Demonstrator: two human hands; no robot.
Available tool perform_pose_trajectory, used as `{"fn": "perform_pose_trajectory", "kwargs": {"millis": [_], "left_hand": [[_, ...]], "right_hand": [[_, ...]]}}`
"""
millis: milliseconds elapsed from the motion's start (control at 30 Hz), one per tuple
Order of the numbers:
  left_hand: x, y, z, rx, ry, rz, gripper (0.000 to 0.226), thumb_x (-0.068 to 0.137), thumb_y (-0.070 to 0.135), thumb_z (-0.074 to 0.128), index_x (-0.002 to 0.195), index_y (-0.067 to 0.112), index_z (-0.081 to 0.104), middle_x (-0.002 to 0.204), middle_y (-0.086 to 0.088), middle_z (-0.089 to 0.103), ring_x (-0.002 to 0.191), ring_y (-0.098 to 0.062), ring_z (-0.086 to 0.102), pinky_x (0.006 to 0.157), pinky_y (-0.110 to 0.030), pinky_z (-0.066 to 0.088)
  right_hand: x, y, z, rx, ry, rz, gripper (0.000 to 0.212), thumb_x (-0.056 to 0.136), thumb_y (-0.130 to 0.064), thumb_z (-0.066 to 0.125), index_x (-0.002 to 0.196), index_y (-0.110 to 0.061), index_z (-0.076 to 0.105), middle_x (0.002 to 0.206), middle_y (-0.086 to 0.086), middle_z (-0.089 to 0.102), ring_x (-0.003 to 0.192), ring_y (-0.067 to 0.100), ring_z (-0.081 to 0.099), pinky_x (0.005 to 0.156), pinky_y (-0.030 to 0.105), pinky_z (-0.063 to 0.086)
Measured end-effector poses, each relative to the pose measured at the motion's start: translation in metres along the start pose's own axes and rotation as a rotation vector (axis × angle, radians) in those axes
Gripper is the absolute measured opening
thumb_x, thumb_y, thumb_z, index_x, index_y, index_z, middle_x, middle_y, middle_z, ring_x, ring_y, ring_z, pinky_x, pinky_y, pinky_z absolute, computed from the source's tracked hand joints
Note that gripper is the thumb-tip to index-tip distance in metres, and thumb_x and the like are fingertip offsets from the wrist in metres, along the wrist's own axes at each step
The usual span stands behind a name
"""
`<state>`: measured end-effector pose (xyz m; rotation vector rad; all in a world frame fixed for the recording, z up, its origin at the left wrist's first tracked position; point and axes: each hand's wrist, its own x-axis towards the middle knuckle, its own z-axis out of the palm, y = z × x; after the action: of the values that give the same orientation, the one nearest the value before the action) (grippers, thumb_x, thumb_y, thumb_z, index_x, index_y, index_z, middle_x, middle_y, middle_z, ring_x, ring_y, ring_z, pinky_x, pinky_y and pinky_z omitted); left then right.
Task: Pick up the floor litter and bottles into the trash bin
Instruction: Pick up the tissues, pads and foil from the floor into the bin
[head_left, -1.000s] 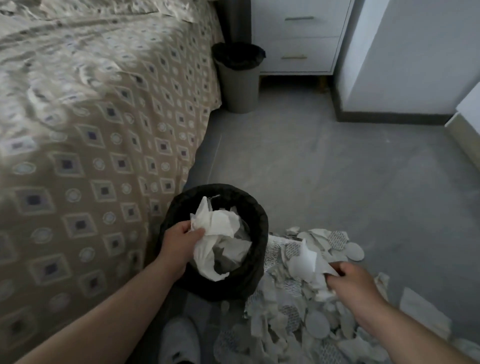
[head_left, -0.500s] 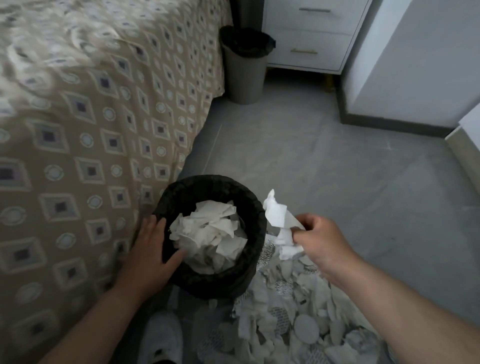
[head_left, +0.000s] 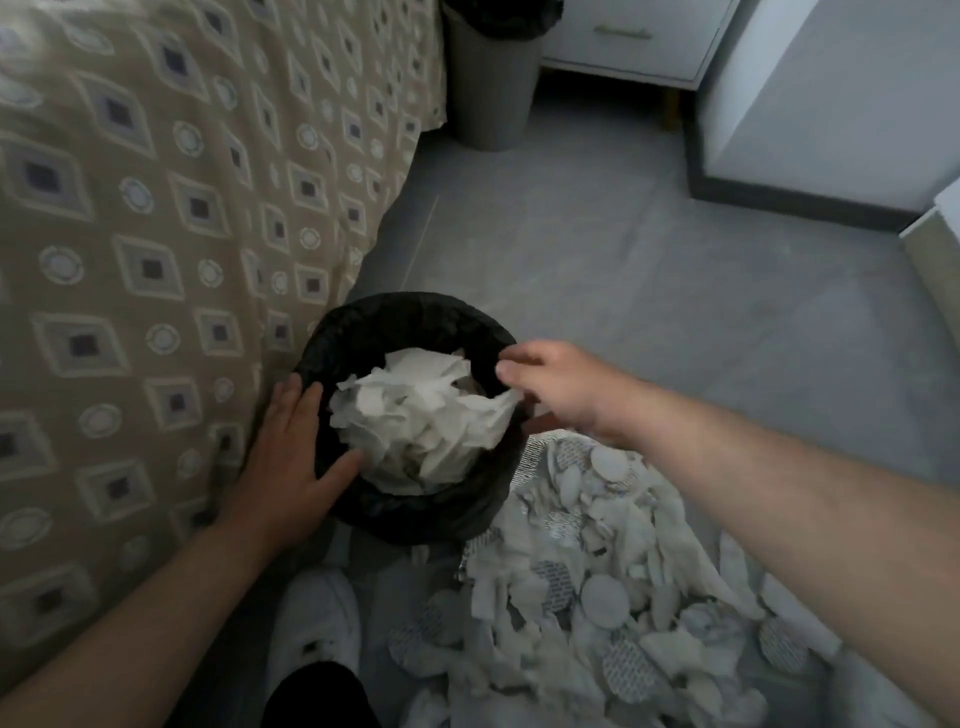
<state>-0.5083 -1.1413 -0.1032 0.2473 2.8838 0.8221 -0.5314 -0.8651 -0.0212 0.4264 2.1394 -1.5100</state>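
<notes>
Black-lined trash bin full of paper, left hand flat against its side, right hand loosely spread over rim

Dim, flat indoor light, greyish cast, no glare. Brightest area is the white wall far above the right hand, suggesting light from that side. Soft shadow under the bed cover edge just left of the left hand. Both hands slightly motion-blurred; paper litter below the right hand soft. Wide-angle bending at frame edges, noisy detail.
</notes>
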Motion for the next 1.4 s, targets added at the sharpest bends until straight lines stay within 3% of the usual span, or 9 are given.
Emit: {"fn": "perform_pose_trajectory", "kwargs": {"millis": [133,333,467,633,733,833,1133,1267,1400], "left_hand": [[0.012,0.013,-0.015,0.117,0.052,0.253,0.091,0.075,0.06,0.039,0.143,0.001,0.029,0.155,-0.016,0.015,0.143,-0.031,0.014,0.116,-0.038,0.01],[0.006,0.094,0.046,0.176,-0.177,0.843,0.081,0.077,0.066,0.044,0.144,0.022,0.035,0.158,0.005,0.015,0.145,-0.011,0.014,0.115,-0.033,0.018],[-0.01,0.139,0.103,0.226,-0.448,1.116,0.063,0.085,0.057,0.045,0.133,0.015,0.046,0.148,-0.009,0.037,0.135,-0.018,0.037,0.107,-0.029,0.033],[-0.031,0.16,0.193,0.213,-0.443,0.526,0.076,0.076,0.067,0.032,0.127,0.014,0.054,0.133,-0.007,0.052,0.123,-0.021,0.046,0.103,-0.022,0.03],[-0.044,0.156,0.228,0.246,-0.413,0.043,0.084,0.063,0.057,0.032,0.13,0.01,0.048,0.129,-0.013,0.05,0.12,-0.032,0.045,0.101,-0.036,0.035],[-0.052,0.151,0.236,0.296,-0.335,-0.125,0.087,0.063,0.058,0.041,0.137,0.011,0.039,0.134,-0.015,0.045,0.124,-0.035,0.04,0.104,-0.04,0.032],[-0.044,0.126,0.24,0.279,-0.299,-0.203,0.063,0.076,0.04,0.068,0.131,0.019,0.046,0.13,-0.01,0.045,0.121,-0.031,0.043,0.098,-0.039,0.038],[-0.04,0.124,0.236,0.139,-0.359,-0.248,0.012,0.077,0.025,0.067,0.085,0.024,0.058,0.099,-0.006,0.058,0.096,-0.026,0.057,0.081,-0.034,0.047],[-0.044,0.123,0.237,0.042,-0.393,-0.222,0.019,0.08,0.017,0.065,0.067,0.024,0.053,0.078,0.001,0.062,0.078,-0.02,0.059,0.071,-0.03,0.047]], "right_hand": [[-0.047,0.052,-0.102,0.208,0.223,0.064,0.01,0.098,-0.023,0.048,0.092,-0.019,0.055,0.092,0.004,0.055,0.074,0.016,0.053,0.066,0.03,0.049],[-0.132,0.208,-0.229,0.253,0.682,0.388,0.019,0.091,-0.013,0.049,0.073,-0.02,0.05,0.062,0.0,0.047,0.05,0.012,0.043,0.049,0.022,0.042],[-0.141,0.311,-0.223,0.016,0.624,0.57,0.011,0.082,-0.008,0.056,0.074,-0.008,0.063,0.068,0.01,0.053,0.058,0.022,0.051,0.059,0.03,0.044],[-0.116,0.38,-0.169,-0.545,0.245,0.635,0.086,0.076,-0.037,0.068,0.148,-0.016,0.025,0.15,0.02,0.03,0.138,0.031,0.033,0.109,0.032,0.031],[-0.109,0.394,-0.146,-0.771,0.178,0.607,0.084,0.084,-0.038,0.058,0.149,-0.022,0.008,0.153,0.022,0.011,0.137,0.041,0.024,0.111,0.039,0.027],[-0.106,0.395,-0.14,-0.856,0.251,0.497,0.064,0.087,-0.021,0.051,0.144,-0.019,0.022,0.139,0.017,0.032,0.122,0.037,0.04,0.099,0.038,0.039],[-0.111,0.386,-0.139,-0.584,0.347,0.395,0.028,0.08,-0.013,0.058,0.108,-0.016,0.056,0.105,0.017,0.063,0.1,0.035,0.062,0.077,0.036,0.047],[-0.11,0.381,-0.142,-0.508,0.386,0.332,0.03,0.079,-0.01,0.064,0.108,-0.014,0.061,0.105,0.014,0.068,0.099,0.033,0.063,0.074,0.033,0.046],[-0.108,0.373,-0.147,-0.479,0.427,0.338,0.01,0.08,-0.011,0.061,0.086,-0.017,0.056,0.086,0.01,0.064,0.084,0.031,0.062,0.064,0.031,0.04]]}}
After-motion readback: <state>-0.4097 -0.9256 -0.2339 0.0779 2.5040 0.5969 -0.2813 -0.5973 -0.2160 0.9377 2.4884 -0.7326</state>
